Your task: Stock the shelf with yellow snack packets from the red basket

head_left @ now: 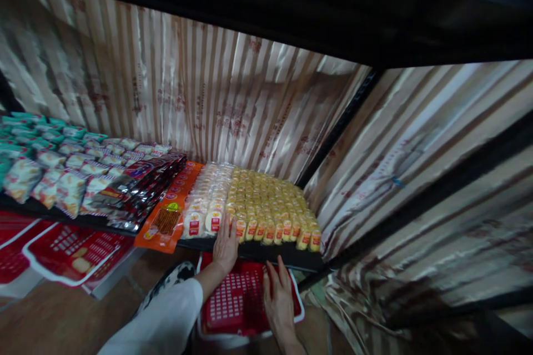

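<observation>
My left hand (pixel 225 245) rests flat, fingers stretched, on the front row of small snack packets (pixel 266 208) at the edge of a low dark shelf (pixel 287 255). The packets are yellow with red labels, packed in tight rows, and a band of paler packets (pixel 207 199) lies just left of them. My right hand (pixel 278 297) lies open, fingers together, on a red plastic basket (pixel 235 302) on the floor below the shelf. Neither hand holds anything. A white sleeve (pixel 160 322) covers my left arm.
Orange flat packs (pixel 170 211), dark red-black packs (pixel 144 183) and white and green bags (pixel 54 169) fill the shelf to the left. More red baskets (pixel 69 252) stand on the brown floor at left. Striped shiny cloth (pixel 233 100) lines the back and right side. A black shelf (pixel 316 5) hangs overhead.
</observation>
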A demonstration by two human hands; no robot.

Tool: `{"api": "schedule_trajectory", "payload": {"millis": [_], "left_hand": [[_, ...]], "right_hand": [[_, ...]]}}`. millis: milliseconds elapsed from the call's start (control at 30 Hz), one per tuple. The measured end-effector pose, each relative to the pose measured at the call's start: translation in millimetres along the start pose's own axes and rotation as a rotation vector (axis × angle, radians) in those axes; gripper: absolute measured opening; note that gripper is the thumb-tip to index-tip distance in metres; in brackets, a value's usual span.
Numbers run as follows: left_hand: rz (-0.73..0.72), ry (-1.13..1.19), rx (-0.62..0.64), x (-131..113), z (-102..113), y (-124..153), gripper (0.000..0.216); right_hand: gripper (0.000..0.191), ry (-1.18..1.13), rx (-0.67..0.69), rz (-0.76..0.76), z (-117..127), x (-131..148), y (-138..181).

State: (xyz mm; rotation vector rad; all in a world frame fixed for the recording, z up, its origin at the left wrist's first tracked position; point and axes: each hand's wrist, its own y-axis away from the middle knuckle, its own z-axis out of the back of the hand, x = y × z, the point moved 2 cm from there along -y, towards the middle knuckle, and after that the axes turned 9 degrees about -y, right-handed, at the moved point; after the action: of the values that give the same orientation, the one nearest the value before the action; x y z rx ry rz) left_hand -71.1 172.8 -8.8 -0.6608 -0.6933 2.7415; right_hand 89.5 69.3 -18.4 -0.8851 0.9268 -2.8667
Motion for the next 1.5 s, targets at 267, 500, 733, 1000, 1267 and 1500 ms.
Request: {"api": "schedule_trajectory", "payload": {"millis": [267, 500, 733, 1000, 1267, 1500], "left_hand": [[-0.033, 0.038, -0.006, 0.1, 26.1, 25.6, 0.064], [-0.216, 0.158, 0.063, 17.1, 44.2, 61.0, 0.054], [-0.198, 0.154, 0.138, 46.2, 71.2, 76.0, 0.051], [-0.051, 0.198, 0.072, 91.2, 106.2, 68.6, 0.041], [0.249, 0.397, -0.072, 164.1, 95.7, 25.4, 0.040], [0.400, 0.507, 0.016, 188.2, 63.9, -16.3, 0.047]], "right_hand": [[0.054, -0.017, -0.029, -0.038, -9.6, 25.1, 16.0], [0.051, -0.028, -0.010, -0.105, -24.4, 52.4, 36.0], [0.052, -0.028, -0.032, -0.117, -42.2, 81.8, 48.8], [0.057, -0.056, -0.061, -0.118, -55.7, 116.5, 59.7], [0.048, -0.112, 0.000, -0.132, -77.7, 160.7, 33.4], [0.041, -0.063, 0.092, 0.032, -95.4, 193.4, -13.9]]}}
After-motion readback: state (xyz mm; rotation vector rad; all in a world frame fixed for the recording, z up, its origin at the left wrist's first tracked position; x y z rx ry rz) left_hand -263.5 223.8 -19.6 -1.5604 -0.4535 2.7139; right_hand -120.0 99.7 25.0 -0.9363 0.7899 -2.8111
